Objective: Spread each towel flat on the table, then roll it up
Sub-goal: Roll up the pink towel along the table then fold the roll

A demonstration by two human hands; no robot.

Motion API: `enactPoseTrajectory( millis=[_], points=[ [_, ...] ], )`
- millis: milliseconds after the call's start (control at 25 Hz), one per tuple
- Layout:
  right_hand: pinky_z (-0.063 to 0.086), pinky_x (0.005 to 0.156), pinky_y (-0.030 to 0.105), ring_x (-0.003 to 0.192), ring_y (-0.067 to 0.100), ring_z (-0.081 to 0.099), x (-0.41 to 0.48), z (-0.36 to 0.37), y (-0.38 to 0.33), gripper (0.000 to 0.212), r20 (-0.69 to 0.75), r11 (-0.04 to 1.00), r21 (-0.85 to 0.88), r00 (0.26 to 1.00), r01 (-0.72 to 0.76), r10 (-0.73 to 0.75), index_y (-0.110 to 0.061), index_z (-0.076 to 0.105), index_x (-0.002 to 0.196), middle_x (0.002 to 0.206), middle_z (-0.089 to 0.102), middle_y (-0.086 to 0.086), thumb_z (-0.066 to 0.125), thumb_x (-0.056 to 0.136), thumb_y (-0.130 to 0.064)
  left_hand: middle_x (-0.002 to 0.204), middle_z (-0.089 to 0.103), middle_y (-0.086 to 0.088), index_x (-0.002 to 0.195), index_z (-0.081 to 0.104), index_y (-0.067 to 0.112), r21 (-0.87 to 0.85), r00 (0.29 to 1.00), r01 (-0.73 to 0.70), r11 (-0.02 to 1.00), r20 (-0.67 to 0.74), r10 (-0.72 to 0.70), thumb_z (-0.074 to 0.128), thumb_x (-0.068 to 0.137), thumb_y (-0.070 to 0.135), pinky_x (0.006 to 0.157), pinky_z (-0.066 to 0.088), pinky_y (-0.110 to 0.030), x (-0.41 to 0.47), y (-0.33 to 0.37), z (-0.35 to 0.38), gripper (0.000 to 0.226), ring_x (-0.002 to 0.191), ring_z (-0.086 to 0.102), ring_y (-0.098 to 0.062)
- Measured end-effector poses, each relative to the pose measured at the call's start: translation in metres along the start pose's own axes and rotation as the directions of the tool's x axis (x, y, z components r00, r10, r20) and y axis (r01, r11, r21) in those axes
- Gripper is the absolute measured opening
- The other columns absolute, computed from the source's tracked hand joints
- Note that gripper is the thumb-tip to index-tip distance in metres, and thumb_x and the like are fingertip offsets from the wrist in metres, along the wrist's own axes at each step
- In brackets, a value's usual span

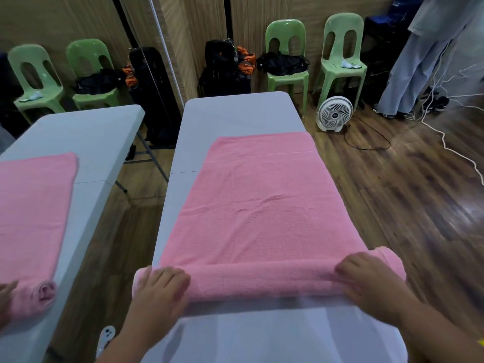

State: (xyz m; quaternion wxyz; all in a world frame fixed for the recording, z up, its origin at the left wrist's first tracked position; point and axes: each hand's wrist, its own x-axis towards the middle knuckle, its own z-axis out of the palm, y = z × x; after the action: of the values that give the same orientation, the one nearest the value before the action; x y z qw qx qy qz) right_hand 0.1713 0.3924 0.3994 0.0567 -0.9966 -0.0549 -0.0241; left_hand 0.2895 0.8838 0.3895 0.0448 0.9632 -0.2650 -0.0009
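Note:
A pink towel (pixel 259 200) lies spread lengthwise on the white table (pixel 235 113). Its near end is wound into a thick roll (pixel 262 280) lying across the table. My left hand (pixel 159 289) presses on the roll's left end, fingers spread over it. My right hand (pixel 366 279) rests on the roll's right end in the same way. The far end of the towel lies flat, with a fold line across it.
A mirror on the left reflects the table, towel and chairs (pixel 36 205). Green plastic chairs (pixel 288 64) with bags stand by the far wall. A white floor fan (pixel 334 113) and cables (pixel 445 142) sit on the wooden floor to the right, beside a standing person (pixel 413 66).

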Motion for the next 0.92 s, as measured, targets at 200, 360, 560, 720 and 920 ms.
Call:
enactPoseTrajectory(
  millis=[200, 360, 560, 720, 920],
  points=[
    [0.038, 0.094, 0.049, 0.106, 0.021, 0.058, -0.021, 0.032, -0.006, 0.071, 0.086, 0.978, -0.095, 0.977, -0.186, 0.195, -0.033, 0.057, 0.126, 0.117, 0.063, -0.009, 0.069, 0.056, -0.04, 0.141, 0.052, 0.009, 0.133, 0.051, 0.045, 0.029, 0.981, 0.061, 0.998, 0.182, -0.065, 0.055, 0.067, 0.043, 0.114, 0.023, -0.053, -0.003, -0.006, 0.014, 0.066, 0.131, 0.046, -0.02],
    [0.044, 0.073, 0.039, 0.083, 0.02, 0.057, -0.004, 0.017, -0.002, 0.047, 0.126, 0.976, -0.112, 0.972, -0.185, 0.198, -0.037, 0.059, 0.101, 0.089, 0.067, -0.014, 0.073, 0.056, -0.04, 0.107, 0.064, 0.018, 0.11, 0.061, 0.044, -0.005, 0.989, 0.082, 0.997, 0.123, -0.081, 0.045, 0.07, 0.037, 0.104, 0.035, -0.055, 0.012, -0.006, -0.003, 0.043, 0.103, 0.058, -0.016],
    [0.048, 0.079, 0.031, 0.088, 0.005, 0.056, -0.004, -0.01, 0.016, 0.036, 0.434, 0.98, 0.074, 0.891, -0.185, 0.135, -0.044, 0.058, 0.096, 0.09, 0.064, -0.017, 0.044, 0.066, -0.057, 0.084, 0.062, 0.022, 0.098, 0.056, 0.044, 0.032, 0.964, -0.006, 0.999, 0.265, -0.002, 0.043, 0.074, 0.041, 0.101, 0.042, -0.056, -0.001, -0.006, -0.017, 0.028, 0.087, 0.057, -0.007],
    [0.047, 0.081, 0.024, 0.087, 0.002, 0.057, 0.009, -0.006, 0.03, 0.026, 0.472, 0.951, 0.136, 0.862, -0.278, 0.184, -0.049, 0.059, 0.092, 0.093, 0.062, -0.022, 0.044, 0.071, -0.056, 0.109, 0.064, 0.019, 0.123, 0.049, 0.045, -0.004, 0.95, 0.021, 1.0, 0.313, -0.018, 0.036, 0.077, 0.044, 0.112, 0.025, -0.046, 0.029, -0.005, -0.024, 0.048, 0.106, 0.057, -0.005],
    [0.049, 0.07, 0.037, 0.075, 0.017, 0.06, 0.01, 0.023, 0.029, 0.038, 0.1, 0.956, -0.12, 0.955, -0.269, 0.281, -0.032, 0.069, 0.091, 0.082, 0.068, -0.01, 0.036, 0.082, -0.048, 0.098, 0.069, 0.014, 0.099, 0.069, 0.039, 0.123, 0.979, 0.094, 0.988, 0.166, -0.114, 0.033, 0.092, 0.057, 0.096, 0.041, -0.06, 0.048, -0.018, -0.01, 0.041, 0.092, 0.066, -0.016]
  ],
)
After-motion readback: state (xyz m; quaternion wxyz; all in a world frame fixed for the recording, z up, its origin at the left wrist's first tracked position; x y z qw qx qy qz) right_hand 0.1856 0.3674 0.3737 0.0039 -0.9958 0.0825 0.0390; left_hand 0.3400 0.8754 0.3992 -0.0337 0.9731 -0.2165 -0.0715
